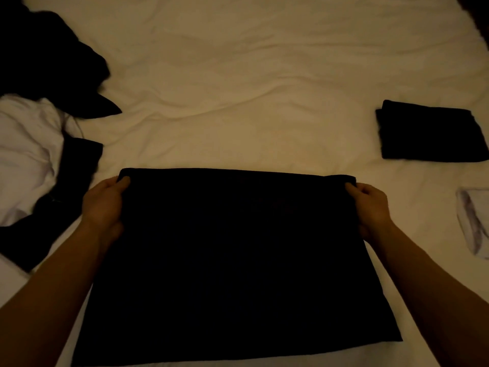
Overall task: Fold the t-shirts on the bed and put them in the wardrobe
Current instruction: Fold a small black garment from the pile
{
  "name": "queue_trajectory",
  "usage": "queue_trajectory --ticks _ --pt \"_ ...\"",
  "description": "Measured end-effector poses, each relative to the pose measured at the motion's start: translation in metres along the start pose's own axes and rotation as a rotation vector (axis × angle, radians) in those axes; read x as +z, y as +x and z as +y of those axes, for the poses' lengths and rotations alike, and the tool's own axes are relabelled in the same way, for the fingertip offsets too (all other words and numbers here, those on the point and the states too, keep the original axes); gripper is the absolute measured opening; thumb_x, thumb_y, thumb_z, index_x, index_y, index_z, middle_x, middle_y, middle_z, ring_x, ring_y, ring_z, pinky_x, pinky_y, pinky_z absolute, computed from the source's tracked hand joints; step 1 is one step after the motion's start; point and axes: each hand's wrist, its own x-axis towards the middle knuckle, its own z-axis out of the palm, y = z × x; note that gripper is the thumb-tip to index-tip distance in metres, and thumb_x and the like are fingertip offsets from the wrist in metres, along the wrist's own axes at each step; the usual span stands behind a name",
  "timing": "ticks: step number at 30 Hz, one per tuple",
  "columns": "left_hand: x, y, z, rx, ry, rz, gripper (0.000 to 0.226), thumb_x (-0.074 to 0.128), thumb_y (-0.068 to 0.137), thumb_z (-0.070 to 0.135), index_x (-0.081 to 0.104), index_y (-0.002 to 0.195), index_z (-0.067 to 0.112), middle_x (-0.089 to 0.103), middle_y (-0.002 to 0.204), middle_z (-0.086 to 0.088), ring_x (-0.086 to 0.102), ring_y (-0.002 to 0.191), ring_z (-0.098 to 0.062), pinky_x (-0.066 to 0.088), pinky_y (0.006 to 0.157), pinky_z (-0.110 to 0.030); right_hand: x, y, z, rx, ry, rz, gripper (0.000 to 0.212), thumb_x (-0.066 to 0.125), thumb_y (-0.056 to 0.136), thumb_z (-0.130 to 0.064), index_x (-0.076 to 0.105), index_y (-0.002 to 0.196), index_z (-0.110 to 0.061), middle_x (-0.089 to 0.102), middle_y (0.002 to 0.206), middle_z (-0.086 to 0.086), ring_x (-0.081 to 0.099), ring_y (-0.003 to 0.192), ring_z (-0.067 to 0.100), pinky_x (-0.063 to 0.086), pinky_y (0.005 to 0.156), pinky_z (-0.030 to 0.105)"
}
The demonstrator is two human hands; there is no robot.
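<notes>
Dimness is swallowing the detail of the black t-shirt [238,255], which is lying flat on the bed [238,88]; its seams and layers are impossible to make out, and its near edge is running out of view. Left hand [105,202] is pinching the shirt's far left corner, thumb on top, fingers hiding underneath; right hand [370,207] is pinching the far right corner likewise. Beyond the shirt to the right, a folded black t-shirt [428,136] is sitting, with a white garment [476,223] nearer, cut off. Left of the shirt, a heap of black and white clothes [39,128] is lying unfolded.
</notes>
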Motion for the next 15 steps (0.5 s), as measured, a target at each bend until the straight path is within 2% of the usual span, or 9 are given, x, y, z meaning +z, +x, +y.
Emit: queue_trajectory --ticks 1,2,5,7,9,10,12,15 --pt "-0.001 0.0 -0.004 0.004 -0.027 -0.001 0.03 0.06 0.096 0.021 0.064 0.122 0.006 0.067 0.113 -0.015 0.065 0.096 -0.023 0.056 0.084 -0.033 -0.001 0.0 0.003 0.011 0.035 0.004 0.017 0.061 0.095 -0.019 0.066 0.103 -0.004 0.067 0.088 0.008 0.063 0.076 0.02 0.053 0.07 0.032" --pt "-0.002 -0.002 -0.007 0.056 0.042 0.049 0.029 0.06 0.096 0.022 0.064 0.121 0.007 0.066 0.112 -0.014 0.062 0.099 -0.023 0.052 0.088 -0.034 0.0 -0.001 0.006 -0.016 -0.035 0.024 0.022 0.061 0.096 -0.022 0.065 0.108 -0.004 0.067 0.094 0.009 0.064 0.083 0.022 0.053 0.075 0.033" --pt "-0.004 -0.015 -0.014 0.327 0.472 0.234 0.037 0.062 0.094 0.035 0.06 0.123 0.012 0.061 0.11 -0.004 0.055 0.1 -0.017 0.041 0.092 -0.03 0.001 -0.001 0.014 -0.208 -0.394 0.131 0.046 0.061 0.094 -0.039 0.053 0.125 -0.006 0.061 0.113 0.008 0.061 0.103 0.026 0.048 0.087 0.035" --pt "-0.007 -0.015 -0.014 0.333 0.557 0.167 0.057 0.067 0.089 0.046 0.054 0.131 0.009 0.058 0.118 -0.001 0.055 0.108 -0.018 0.041 0.098 -0.032 -0.002 0.001 0.014 -0.229 -0.406 0.087 0.072 0.069 0.084 -0.053 0.045 0.135 -0.008 0.057 0.123 0.009 0.06 0.107 0.024 0.051 0.091 0.038" --pt "-0.01 -0.006 -0.006 0.18 0.501 0.01 0.071 0.076 0.077 0.055 0.057 0.13 0.011 0.065 0.12 -0.006 0.063 0.108 -0.025 0.048 0.1 -0.04 -0.005 0.004 0.008 -0.119 -0.331 -0.007 0.083 0.077 0.074 -0.056 0.045 0.133 -0.008 0.059 0.122 0.009 0.063 0.102 0.023 0.056 0.084 0.038" --pt "-0.012 -0.003 0.001 0.086 0.43 -0.073 0.07 0.08 0.073 0.053 0.061 0.126 0.011 0.069 0.115 -0.009 0.067 0.103 -0.028 0.052 0.096 -0.042 -0.008 0.004 0.002 -0.048 -0.278 -0.067 0.076 0.079 0.076 -0.049 0.049 0.13 -0.004 0.062 0.118 0.01 0.065 0.096 0.022 0.057 0.075 0.033" --pt "-0.014 0.001 0.007 -0.052 0.319 -0.204 0.054 0.081 0.077 0.039 0.065 0.119 0.008 0.073 0.106 -0.013 0.071 0.097 -0.032 0.055 0.09 -0.041 -0.012 0.005 -0.004 0.058 -0.177 -0.195 0.052 0.076 0.084 -0.031 0.058 0.119 0.003 0.068 0.105 0.014 0.069 0.081 0.02 0.055 0.058 0.024" --pt "-0.013 0.001 0.007 -0.05 0.3 -0.268 0.039 0.074 0.086 0.024 0.066 0.12 0.008 0.072 0.11 -0.015 0.07 0.097 -0.029 0.055 0.086 -0.036 -0.013 0.003 -0.003 0.049 -0.082 -0.251 0.032 0.067 0.091 -0.016 0.062 0.116 0.004 0.07 0.099 0.014 0.071 0.073 0.016 0.055 0.054 0.019"
